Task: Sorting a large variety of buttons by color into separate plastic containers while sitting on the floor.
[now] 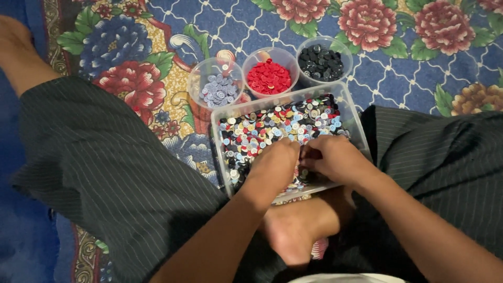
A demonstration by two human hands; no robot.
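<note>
Clear rectangular plastic tray (352,112) of mixed round buttons (272,128) at centre, left hand (273,167) and right hand (335,157) buried inside, fingers curled, grip unclear, three round tubs at twelve o'clock, lilac (217,90), red (269,77), black (320,63), on floral carpet (403,63).

Three cups (270,77) behind button tray (354,112)

Fingertips of both hands (306,160) buried among mixed buttons (272,128); grasp unclear.

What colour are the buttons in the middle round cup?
Red buttons, seen clearly in the head view, in the middle cup.
</note>
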